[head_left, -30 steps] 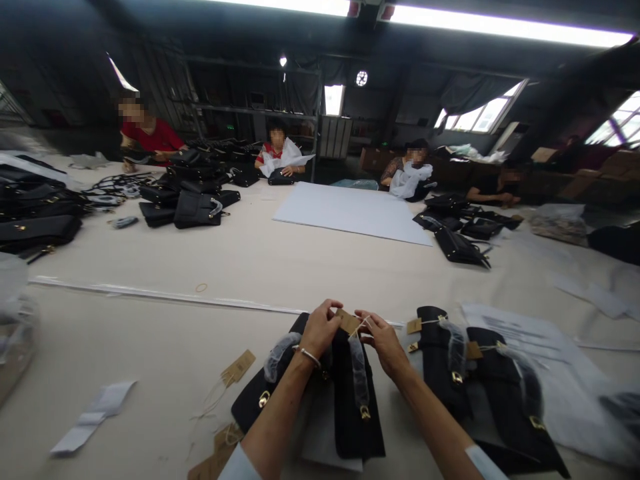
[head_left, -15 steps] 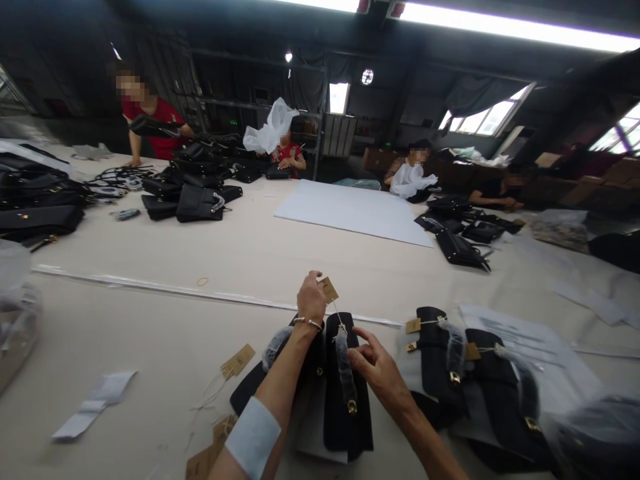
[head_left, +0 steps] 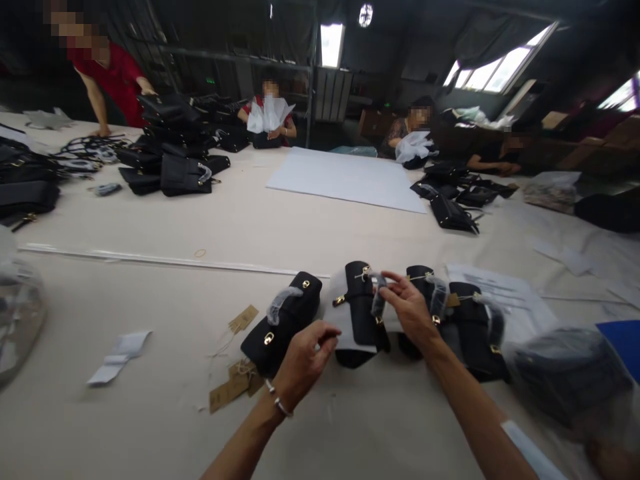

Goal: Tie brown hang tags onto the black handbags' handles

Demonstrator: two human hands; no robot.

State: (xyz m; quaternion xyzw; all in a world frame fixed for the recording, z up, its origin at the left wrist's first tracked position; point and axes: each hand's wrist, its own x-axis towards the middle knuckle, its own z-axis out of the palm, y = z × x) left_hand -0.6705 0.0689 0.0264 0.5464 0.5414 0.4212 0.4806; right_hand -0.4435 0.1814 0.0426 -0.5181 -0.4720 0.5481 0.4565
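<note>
A black handbag (head_left: 361, 308) with gold hardware stands in front of me on a white sheet. My right hand (head_left: 411, 305) has its fingers and thumb on the bag's plastic-wrapped handle (head_left: 379, 297). My left hand (head_left: 306, 355) hovers at the left of that bag, its fingers loosely curled, thumb and forefinger slightly apart, nothing visible between them. Left of it lies another black handbag (head_left: 285, 327), its handle wrapped too. Brown paper tags (head_left: 230, 392) with strings lie beside this bag, with another tag (head_left: 243, 319) further up.
Two tagged black handbags (head_left: 470, 327) stand at the right, near a plastic-covered dark bundle (head_left: 565, 373). A crumpled white paper (head_left: 123, 357) lies left. Across the table are a large white board (head_left: 345, 180), bag piles (head_left: 185, 175) and several co-workers.
The tagged bag has shifted right, alongside the other bags. My left hand has let go of its tag and come down leftward; my right hand has moved right with the handle.
</note>
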